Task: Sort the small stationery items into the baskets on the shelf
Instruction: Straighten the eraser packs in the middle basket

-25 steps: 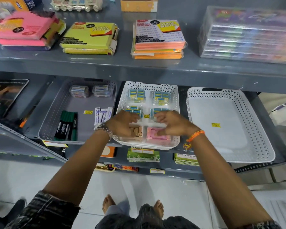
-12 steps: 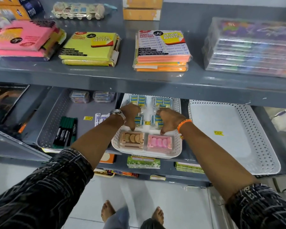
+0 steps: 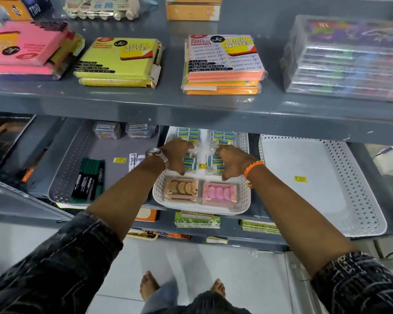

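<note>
A white perforated basket point(image 3: 200, 210) stands in the middle of the lower shelf. At its front lie a clear box of brown erasers point(image 3: 180, 189) and one of pink erasers point(image 3: 219, 193). Behind them are clear packs of blue erasers in two rows. My left hand point(image 3: 177, 155) curls over the left middle pack point(image 3: 190, 163), thumb in front and fingers behind. My right hand point(image 3: 234, 162) grips the right middle pack point(image 3: 214, 163) the same way. Two more blue packs point(image 3: 188, 133) lie at the back, partly under the upper shelf.
A grey basket point(image 3: 61, 177) on the left holds green markers point(image 3: 89, 180) and small clear boxes. A white basket point(image 3: 361, 200) on the right holds only a price sticker. The upper shelf edge point(image 3: 191, 118) overhangs the baskets and carries sticky-note stacks point(image 3: 222, 64).
Both hands have left the brown and pink boxes at the basket's front and reached deeper, onto the middle row of blue eraser packs. My head has moved closer and lower.
</note>
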Tool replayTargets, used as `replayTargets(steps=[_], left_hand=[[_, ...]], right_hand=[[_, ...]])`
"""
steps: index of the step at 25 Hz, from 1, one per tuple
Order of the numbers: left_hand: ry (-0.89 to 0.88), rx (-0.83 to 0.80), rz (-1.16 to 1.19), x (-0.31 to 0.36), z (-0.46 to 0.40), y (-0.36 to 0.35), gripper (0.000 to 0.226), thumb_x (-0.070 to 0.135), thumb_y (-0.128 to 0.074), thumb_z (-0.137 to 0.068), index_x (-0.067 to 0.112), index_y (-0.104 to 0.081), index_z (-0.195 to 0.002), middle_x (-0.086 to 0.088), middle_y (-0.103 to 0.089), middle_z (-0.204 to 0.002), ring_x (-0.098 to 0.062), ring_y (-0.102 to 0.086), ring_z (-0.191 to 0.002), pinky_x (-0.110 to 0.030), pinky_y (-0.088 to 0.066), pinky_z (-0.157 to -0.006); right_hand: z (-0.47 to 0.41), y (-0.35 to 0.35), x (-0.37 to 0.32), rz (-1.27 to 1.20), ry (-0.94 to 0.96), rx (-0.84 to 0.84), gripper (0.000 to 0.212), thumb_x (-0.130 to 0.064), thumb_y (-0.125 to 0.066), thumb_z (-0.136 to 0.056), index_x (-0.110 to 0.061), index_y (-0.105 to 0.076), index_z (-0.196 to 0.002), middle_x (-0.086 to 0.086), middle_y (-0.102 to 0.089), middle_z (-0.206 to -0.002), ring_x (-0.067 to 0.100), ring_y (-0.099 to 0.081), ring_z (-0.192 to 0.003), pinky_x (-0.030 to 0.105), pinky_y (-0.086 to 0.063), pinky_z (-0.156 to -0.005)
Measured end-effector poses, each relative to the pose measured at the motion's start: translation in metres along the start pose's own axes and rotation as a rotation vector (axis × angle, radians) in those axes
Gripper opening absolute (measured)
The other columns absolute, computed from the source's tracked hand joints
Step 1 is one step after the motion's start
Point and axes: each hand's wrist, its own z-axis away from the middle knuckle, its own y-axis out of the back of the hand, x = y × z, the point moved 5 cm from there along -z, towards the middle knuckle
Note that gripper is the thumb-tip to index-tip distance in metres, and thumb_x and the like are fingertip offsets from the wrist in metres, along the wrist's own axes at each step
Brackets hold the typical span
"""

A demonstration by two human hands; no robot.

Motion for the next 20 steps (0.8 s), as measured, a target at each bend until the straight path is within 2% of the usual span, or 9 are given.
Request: replayTargets(steps=[3, 5, 7, 10, 15, 20], left_hand=[[-0.036, 0.16, 0.273, 0.002, 0.031, 0.015, 0.068, 0.015, -0.083, -0.065, 0.007, -0.063, -0.129, -0.01, -0.066, -0.128, -0.026, -0.062, -0.119, -0.031, -0.049, -0.098], [-0.032, 0.044, 0.345, 0.01, 0.056, 0.011, 0.062, 0.02, -0.083, -0.068, 0.011, -0.065, -0.127, -0.001, -0.067, -0.125, -0.017, -0.062, -0.115, -0.03, -0.051, -0.096], [-0.012, -0.113, 0.309, 0.018, 0.07, -0.006, 0.065, 0.028, -0.084, -0.068, 0.018, -0.064, -0.129, 0.005, -0.065, -0.122, -0.012, -0.06, -0.114, -0.029, -0.051, -0.097], [-0.021, -0.138, 0.156, 0.027, 0.073, -0.026, 0.073, 0.041, -0.086, -0.059, 0.023, -0.064, -0.126, 0.006, -0.066, -0.119, -0.017, -0.063, -0.11, -0.029, -0.052, -0.094], [0.009, -0.045, 0.087, 0.025, 0.072, -0.036, 0.065, 0.023, -0.079, -0.062, 0.027, -0.064, -0.125, 0.001, -0.07, -0.119, -0.022, -0.066, -0.109, -0.028, -0.054, -0.089], [0.01, -0.017, 0.084, 0.023, 0.074, -0.039, 0.063, 0.019, -0.077, -0.06, 0.028, -0.066, -0.121, 0.001, -0.071, -0.118, -0.024, -0.065, -0.11, -0.026, -0.051, -0.088]], right_hand=[[0.013, 0.011, 0.002, -0.118, -0.012, 0.054, 0.097, -0.027, -0.09, -0.058, -0.008, -0.044, -0.142, 0.013, -0.049, -0.142, 0.032, -0.048, -0.131, 0.036, -0.045, -0.107], [0.026, 0.016, 0.005, -0.216, -0.004, 0.125, 0.088, -0.025, -0.086, -0.066, -0.009, -0.045, -0.143, 0.012, -0.049, -0.144, 0.031, -0.047, -0.133, 0.031, -0.041, -0.108], [0.041, 0.015, 0.005, -0.275, 0.009, 0.159, 0.079, -0.025, -0.08, -0.076, -0.009, -0.044, -0.144, 0.01, -0.049, -0.147, 0.028, -0.045, -0.136, 0.029, -0.037, -0.109], [0.051, 0.005, 0.004, -0.325, 0.006, 0.155, 0.072, -0.027, -0.076, -0.081, -0.009, -0.046, -0.144, 0.01, -0.051, -0.145, 0.027, -0.046, -0.135, 0.031, -0.038, -0.11], [0.056, -0.002, 0.006, -0.365, 0.004, 0.144, 0.072, -0.027, -0.078, -0.08, -0.008, -0.048, -0.143, 0.01, -0.053, -0.144, 0.026, -0.048, -0.134, 0.034, -0.04, -0.111], [0.057, 0.0, 0.006, -0.378, 0.019, 0.143, 0.071, -0.027, -0.079, -0.078, -0.007, -0.05, -0.14, 0.011, -0.055, -0.141, 0.026, -0.052, -0.131, 0.035, -0.043, -0.109]])
